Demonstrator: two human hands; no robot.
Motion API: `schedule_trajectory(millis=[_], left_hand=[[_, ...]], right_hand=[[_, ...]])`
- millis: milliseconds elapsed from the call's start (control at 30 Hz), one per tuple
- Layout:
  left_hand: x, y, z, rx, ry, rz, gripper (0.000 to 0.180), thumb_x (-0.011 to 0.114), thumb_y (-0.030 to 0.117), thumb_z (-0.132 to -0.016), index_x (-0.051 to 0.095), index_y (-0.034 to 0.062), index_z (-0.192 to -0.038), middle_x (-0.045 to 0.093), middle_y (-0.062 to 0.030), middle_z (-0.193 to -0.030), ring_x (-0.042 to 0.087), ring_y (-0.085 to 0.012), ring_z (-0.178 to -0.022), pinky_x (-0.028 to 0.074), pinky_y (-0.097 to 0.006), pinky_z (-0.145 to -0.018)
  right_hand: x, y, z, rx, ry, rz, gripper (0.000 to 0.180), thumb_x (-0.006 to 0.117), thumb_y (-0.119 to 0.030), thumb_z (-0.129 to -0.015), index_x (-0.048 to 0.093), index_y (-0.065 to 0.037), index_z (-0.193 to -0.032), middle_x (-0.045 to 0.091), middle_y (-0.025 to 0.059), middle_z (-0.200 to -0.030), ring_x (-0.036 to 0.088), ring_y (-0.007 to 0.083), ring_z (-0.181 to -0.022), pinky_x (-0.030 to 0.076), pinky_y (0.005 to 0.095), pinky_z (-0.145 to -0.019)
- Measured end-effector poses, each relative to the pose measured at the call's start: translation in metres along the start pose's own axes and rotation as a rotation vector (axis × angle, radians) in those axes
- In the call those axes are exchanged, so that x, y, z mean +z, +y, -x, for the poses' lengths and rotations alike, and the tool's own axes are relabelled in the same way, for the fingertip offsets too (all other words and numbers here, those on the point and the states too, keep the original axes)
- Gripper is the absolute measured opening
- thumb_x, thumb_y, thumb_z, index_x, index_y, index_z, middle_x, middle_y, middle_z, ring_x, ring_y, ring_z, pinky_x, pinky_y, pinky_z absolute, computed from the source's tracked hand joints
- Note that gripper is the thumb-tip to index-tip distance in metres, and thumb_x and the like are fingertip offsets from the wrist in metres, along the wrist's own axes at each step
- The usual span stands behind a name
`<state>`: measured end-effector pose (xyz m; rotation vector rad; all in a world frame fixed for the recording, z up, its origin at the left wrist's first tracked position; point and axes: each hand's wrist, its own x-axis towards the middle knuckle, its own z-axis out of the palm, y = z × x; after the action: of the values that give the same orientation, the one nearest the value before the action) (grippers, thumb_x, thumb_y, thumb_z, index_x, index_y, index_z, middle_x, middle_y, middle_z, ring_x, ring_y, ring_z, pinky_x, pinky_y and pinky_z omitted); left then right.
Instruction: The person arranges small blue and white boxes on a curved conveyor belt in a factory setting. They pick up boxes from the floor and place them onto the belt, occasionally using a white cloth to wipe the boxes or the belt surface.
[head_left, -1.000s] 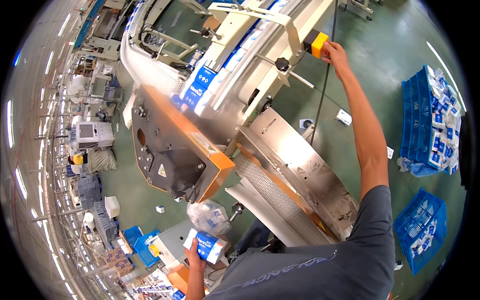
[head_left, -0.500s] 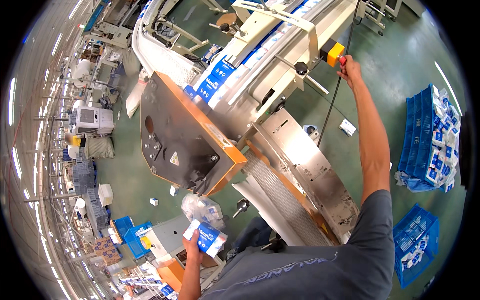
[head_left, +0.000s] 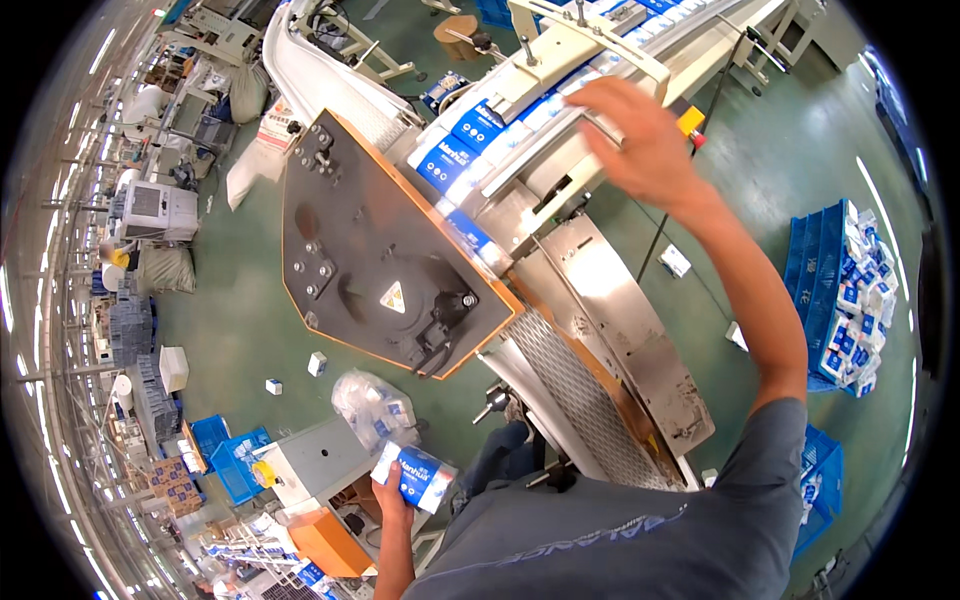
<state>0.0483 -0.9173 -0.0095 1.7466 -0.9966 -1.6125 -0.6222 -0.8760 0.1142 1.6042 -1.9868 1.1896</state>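
My left hand (head_left: 391,496) is closed round a blue and white plastic-wrapped tissue pack (head_left: 425,478), low at the left of my body. Out over the side rail of the conveyor (head_left: 540,150), my right hand (head_left: 645,150) is raised with fingers stretched and thumb apart. It is a little blurred and nothing shows in it. Under it and to its left, blue and white packs (head_left: 445,163) lie in rows on the conveyor. A yellow switch box (head_left: 690,121) with a red button (head_left: 698,141) sits just right of that hand.
A dark, orange-edged machine guard (head_left: 375,260) stands left of a textured belt (head_left: 570,385) and a metal side plate (head_left: 625,330). Blue crates (head_left: 815,290) of packs stand at right. Loose packs (head_left: 675,261) and a clear plastic bag (head_left: 372,405) lie on the floor.
My right hand has let go of the red button and swung left over the conveyor rail. A blue pack now shows at the guard's edge. My left hand still holds its pack.
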Motion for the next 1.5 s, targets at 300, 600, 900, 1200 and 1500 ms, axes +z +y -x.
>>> schedule_trajectory(millis=[300,600,900,1200,1500], left_hand=[[-0.016,-0.017,-0.011,0.022,-0.066,-0.014,0.052,0.076,0.025,-0.100,0.055,0.0027,-0.142,0.069,-0.0081,-0.123,0.069,-0.0195,-0.104,0.060,-0.037,-0.091],[0.001,0.004,-0.030,-0.062,-0.166,-0.015,0.047,0.072,0.024,-0.102,0.056,0.0015,-0.141,0.069,-0.0097,-0.121,0.071,-0.0221,-0.102,0.060,-0.039,-0.092],[-0.012,-0.009,-0.062,-0.056,-0.330,0.006,0.049,0.077,0.024,-0.099,0.057,-0.0001,-0.137,0.069,-0.0092,-0.123,0.069,-0.0208,-0.106,0.058,-0.038,-0.092],[-0.051,-0.019,-0.086,-0.096,-0.482,0.010,0.051,0.074,0.024,-0.101,0.055,-0.0002,-0.142,0.068,-0.0117,-0.127,0.070,-0.0231,-0.108,0.060,-0.041,-0.091],[-0.078,-0.044,-0.110,-0.104,-0.655,-0.166,0.058,0.072,0.035,-0.102,0.055,0.0010,-0.146,0.069,-0.0124,-0.128,0.072,-0.0249,-0.109,0.063,-0.042,-0.093]], right_hand=[[0.016,-0.038,0.044,0.194,-0.264,-0.117,0.021,0.066,-0.013,-0.096,0.071,-0.010,-0.116,0.070,0.0094,-0.115,0.069,0.0328,-0.102,0.056,0.0438,-0.085],[0.022,-0.168,0.190,0.122,-0.416,0.279,0.051,0.075,-0.036,-0.091,0.067,-0.001,-0.127,0.065,0.0209,-0.132,0.054,0.0385,-0.137,0.037,0.0513,-0.122],[0.028,-0.259,0.230,0.750,-0.301,0.101,0.054,0.079,-0.032,-0.089,0.062,-0.009,-0.134,0.061,0.0140,-0.135,0.060,0.0373,-0.123,0.048,0.0514,-0.103],[-0.060,-0.332,0.328,0.950,-0.340,0.519,0.059,0.077,-0.026,-0.087,0.060,-0.008,-0.140,0.065,0.0206,-0.131,0.060,0.0420,-0.123,0.048,0.0513,-0.106],[-0.233,-0.420,0.516,1.363,-0.230,0.690,0.048,0.075,-0.024,-0.086,0.069,-0.002,-0.129,0.068,0.0230,-0.127,0.063,0.0442,-0.119,0.051,0.0479,-0.103]])
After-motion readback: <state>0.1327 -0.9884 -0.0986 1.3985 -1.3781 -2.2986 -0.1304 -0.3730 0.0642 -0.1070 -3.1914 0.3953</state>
